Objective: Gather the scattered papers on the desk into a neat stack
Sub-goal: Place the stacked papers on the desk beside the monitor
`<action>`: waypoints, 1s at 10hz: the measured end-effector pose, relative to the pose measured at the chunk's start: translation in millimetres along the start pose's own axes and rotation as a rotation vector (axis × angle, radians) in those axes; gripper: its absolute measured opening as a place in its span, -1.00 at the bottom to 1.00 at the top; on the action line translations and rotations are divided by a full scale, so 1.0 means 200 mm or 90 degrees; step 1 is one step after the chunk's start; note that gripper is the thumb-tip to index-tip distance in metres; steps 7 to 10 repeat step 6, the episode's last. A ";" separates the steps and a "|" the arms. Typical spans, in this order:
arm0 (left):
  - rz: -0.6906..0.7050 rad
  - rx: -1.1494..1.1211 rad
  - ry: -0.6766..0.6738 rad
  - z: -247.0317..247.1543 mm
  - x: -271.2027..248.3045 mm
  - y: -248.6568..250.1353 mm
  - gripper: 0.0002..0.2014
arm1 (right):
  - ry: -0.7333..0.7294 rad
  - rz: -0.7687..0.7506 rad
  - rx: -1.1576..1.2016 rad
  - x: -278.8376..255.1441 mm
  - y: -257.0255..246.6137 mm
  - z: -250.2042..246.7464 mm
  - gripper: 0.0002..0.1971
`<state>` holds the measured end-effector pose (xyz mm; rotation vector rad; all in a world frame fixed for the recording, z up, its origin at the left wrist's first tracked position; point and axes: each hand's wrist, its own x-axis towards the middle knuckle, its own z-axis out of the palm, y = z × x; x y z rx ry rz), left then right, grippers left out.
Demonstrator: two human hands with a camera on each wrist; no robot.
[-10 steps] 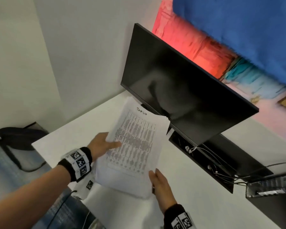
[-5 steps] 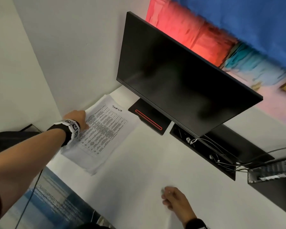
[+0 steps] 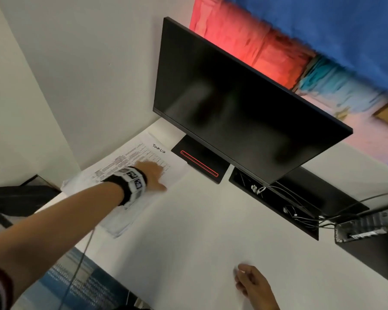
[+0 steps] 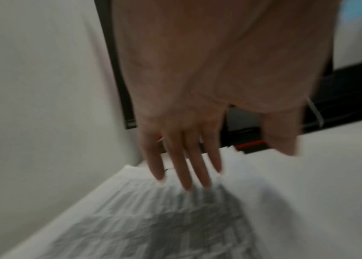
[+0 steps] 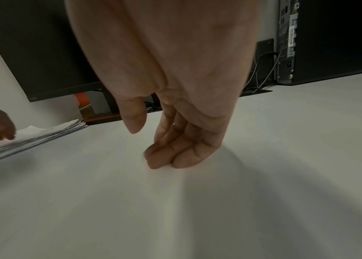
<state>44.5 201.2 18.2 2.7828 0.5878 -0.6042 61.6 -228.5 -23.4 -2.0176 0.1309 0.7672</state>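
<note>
The stack of printed papers point(image 3: 130, 157) lies flat on the white desk point(image 3: 211, 231), in the far left corner between the wall and the monitor base. Its top sheet carries a table and a handwritten heading. My left hand point(image 3: 159, 175) reaches over the stack, and in the blurred left wrist view its straight fingers point(image 4: 184, 168) touch the top sheet point(image 4: 153, 219). My right hand point(image 3: 244, 278) is near the desk's front edge, well away from the papers. Its loosely curled fingers point(image 5: 164, 154) rest on the bare desk and hold nothing. The right wrist view shows the stack point(image 5: 42, 135) from the side, its edges slightly fanned.
A black monitor point(image 3: 233, 104) stands behind the desk, and its base point(image 3: 202, 164) with a red stripe lies just right of the papers. Further right are a black cable tray point(image 3: 278, 202) with loose wires and a small computer box point(image 3: 367, 224). A black chair point(image 3: 16, 198) is off the desk's left end.
A second ago both hands held the stack above the desk. It now lies in the far left corner, my left hand has slid onto it, and my right hand has let go and dropped to the front.
</note>
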 end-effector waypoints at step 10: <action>-0.072 0.123 0.204 0.19 0.02 0.21 -0.58 | 0.067 -0.008 -0.070 -0.10 0.06 -0.01 -0.91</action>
